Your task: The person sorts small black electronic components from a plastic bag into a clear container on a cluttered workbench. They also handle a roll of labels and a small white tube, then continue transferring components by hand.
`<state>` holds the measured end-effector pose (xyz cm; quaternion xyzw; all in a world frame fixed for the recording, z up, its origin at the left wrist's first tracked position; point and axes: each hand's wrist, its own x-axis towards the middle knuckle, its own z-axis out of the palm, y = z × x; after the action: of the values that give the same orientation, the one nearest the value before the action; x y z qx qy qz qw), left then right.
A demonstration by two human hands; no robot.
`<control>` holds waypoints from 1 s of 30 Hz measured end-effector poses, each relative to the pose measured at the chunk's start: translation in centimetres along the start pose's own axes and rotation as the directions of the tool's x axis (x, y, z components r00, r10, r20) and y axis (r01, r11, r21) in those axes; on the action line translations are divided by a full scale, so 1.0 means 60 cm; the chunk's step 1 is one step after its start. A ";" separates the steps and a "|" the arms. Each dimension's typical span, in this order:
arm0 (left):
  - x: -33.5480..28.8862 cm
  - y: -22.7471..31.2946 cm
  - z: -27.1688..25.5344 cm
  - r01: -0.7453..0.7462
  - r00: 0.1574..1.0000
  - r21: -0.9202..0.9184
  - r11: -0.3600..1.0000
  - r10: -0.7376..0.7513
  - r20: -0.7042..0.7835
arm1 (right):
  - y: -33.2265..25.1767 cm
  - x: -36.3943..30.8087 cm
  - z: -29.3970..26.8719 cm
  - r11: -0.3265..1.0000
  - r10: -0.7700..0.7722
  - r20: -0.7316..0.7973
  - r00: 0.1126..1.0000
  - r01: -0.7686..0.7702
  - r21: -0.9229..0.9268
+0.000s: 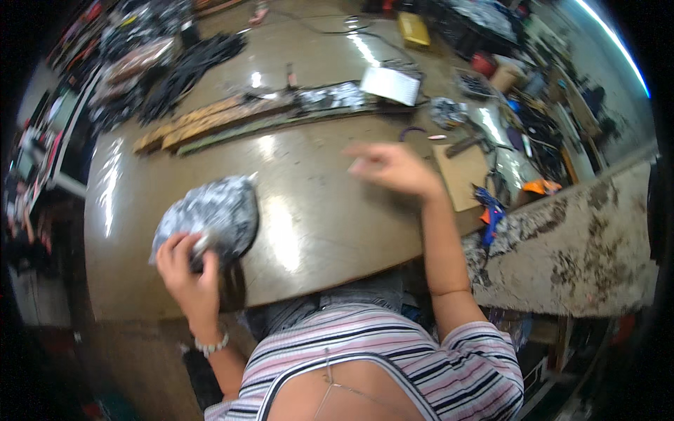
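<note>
We found a glossy brown table (316, 210), its worn top throwing back long streaks of light. On it, at about eight o'clock in the view, lay a crinkled bundle (210, 210) of silvery grey film, roughly oval and puffed. The left hand (188, 277) was clamped on the bundle's near end, fingers curled over its edge and thumb beneath, at the table's near rim; a beaded bracelet (210, 345) circled that wrist.

The right hand (393, 168) hung above the table at about one o'clock, blurred, wrist bent inward, fingers loosely extended and holding nothing that we could see. Its forearm ran straight down toward the striped top (393, 365).

Rough wooden slats (203, 123) lay in a slanting row at eleven o'clock, with a ribbed white pad (390, 85) beyond them at twelve. A flat cardboard sheet (463, 175) lay just beside the right hand at two o'clock. Between the bundle, the slats and the cardboard the tabletop was bare. A mottled, chipped ledge (576, 238) bounded the table at three o'clock.
</note>
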<state>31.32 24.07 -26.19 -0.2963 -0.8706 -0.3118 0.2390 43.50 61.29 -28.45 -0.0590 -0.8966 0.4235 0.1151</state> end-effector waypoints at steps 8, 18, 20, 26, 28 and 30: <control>-0.015 -0.060 -0.008 0.301 0.949 -0.329 0.895 -0.313 0.017 | 0.232 0.049 -0.253 0.540 0.296 -0.879 0.374 -0.824 -0.169; -0.017 -0.028 -0.025 0.526 0.803 -0.812 0.251 -0.461 0.378 | 0.242 -0.009 -0.303 0.501 0.453 -0.722 0.523 -0.819 -0.279; -0.013 -0.032 -0.034 0.570 0.761 -0.747 0.342 -0.562 0.324 | 0.189 -0.039 -0.288 0.527 0.270 -0.756 0.596 -0.749 -0.403; -0.014 -0.038 -0.050 0.241 0.962 -0.586 0.773 -0.270 0.039 | 0.079 -0.103 -0.166 0.870 0.407 -0.576 0.709 -0.493 0.008; -0.008 -0.042 -0.064 0.138 0.989 -0.505 0.852 -0.148 0.022 | 0.053 -0.109 -0.103 0.874 0.479 -0.467 0.743 -0.454 0.174; 0.009 -0.053 -0.080 -0.004 0.999 -0.180 0.984 0.011 0.037 | 0.034 -0.101 -0.037 0.866 0.496 -0.369 0.786 -0.420 0.271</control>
<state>29.93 18.99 -23.80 -0.3255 -0.8422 -0.3825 0.1961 49.93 63.00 -29.59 -0.3563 -0.7672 0.4918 0.2064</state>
